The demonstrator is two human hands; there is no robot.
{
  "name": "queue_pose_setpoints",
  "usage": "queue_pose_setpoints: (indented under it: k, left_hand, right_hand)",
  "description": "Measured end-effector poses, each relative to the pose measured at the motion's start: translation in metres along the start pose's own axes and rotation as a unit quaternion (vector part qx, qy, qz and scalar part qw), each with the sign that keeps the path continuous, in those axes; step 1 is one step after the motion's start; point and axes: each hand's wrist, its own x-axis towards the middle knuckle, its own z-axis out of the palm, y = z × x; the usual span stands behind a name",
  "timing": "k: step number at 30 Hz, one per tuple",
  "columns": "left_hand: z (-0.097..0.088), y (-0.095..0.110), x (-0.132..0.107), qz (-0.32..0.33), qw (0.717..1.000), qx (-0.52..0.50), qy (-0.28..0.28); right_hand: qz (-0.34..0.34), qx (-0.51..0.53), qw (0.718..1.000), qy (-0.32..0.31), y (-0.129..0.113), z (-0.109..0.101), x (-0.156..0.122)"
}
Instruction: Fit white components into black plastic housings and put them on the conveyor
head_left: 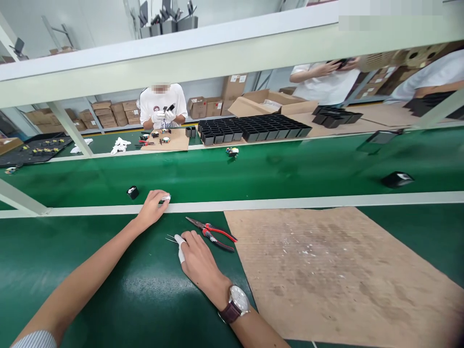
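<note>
My left hand (152,209) reaches over the pale rail at the edge of the green conveyor belt. Its fingers are pinched together, with something small and white at the tips; whether that is a finger cover or a held piece is unclear. Just left of it on the belt sits a small black box (132,192) with white inside. My right hand (198,256), a watch on its wrist and white covers on fingers, is closed on tweezers (171,239) whose two thin prongs point left. Red-and-black needle-nose pliers (212,233) lie on the green bench beside it.
A stained cardboard sheet (308,285) with white scraps covers the bench at right. The belt (290,169) carries a small electronic part (232,152) and a black housing (398,179). Across it, black boxes (253,128) stand in rows near co-workers. A shelf beam (217,53) crosses overhead.
</note>
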Motion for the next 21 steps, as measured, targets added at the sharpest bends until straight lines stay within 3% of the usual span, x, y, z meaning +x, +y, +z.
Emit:
queue_pose_setpoints:
  k: [5,10,12,15,17,18,19,21]
  left_hand:
    - [-0.052,0.031,-0.076,0.026,1.0,0.004,-0.017]
    - [-0.088,0.047,-0.15,0.002,0.997,0.021,-0.071]
    - [-0.109,0.045,-0.172,-0.034,0.998,0.031,-0.034]
    - [-0.16,0.031,-0.212,-0.131,0.982,0.07,0.117]
    - [-0.205,0.015,-0.255,-0.243,0.933,0.114,0.238]
    - [-0.228,0.007,-0.283,-0.32,0.891,0.132,0.295]
    - [-0.25,0.0,-0.317,-0.395,0.839,0.139,0.347]
    - [-0.283,-0.004,-0.396,-0.545,0.727,0.147,0.39]
  right_hand:
    - [0.004,-0.002,1.0,-0.005,0.002,-0.001,0.0]
    - [-0.004,-0.011,1.0,0.021,0.006,0.003,0.001]
    - [-0.025,-0.006,0.998,0.052,0.008,0.005,0.002]
    - [-0.074,0.02,0.992,0.101,0.008,0.006,0.001]
    - [-0.116,0.044,0.985,0.116,0.004,0.006,0.0]
    - [-0.141,0.055,0.982,0.111,0.001,0.005,-0.001]
    - [-0.168,0.072,0.978,0.104,-0.003,0.004,-0.002]
    - [-0.206,0.113,0.97,0.07,-0.014,0.003,-0.003]
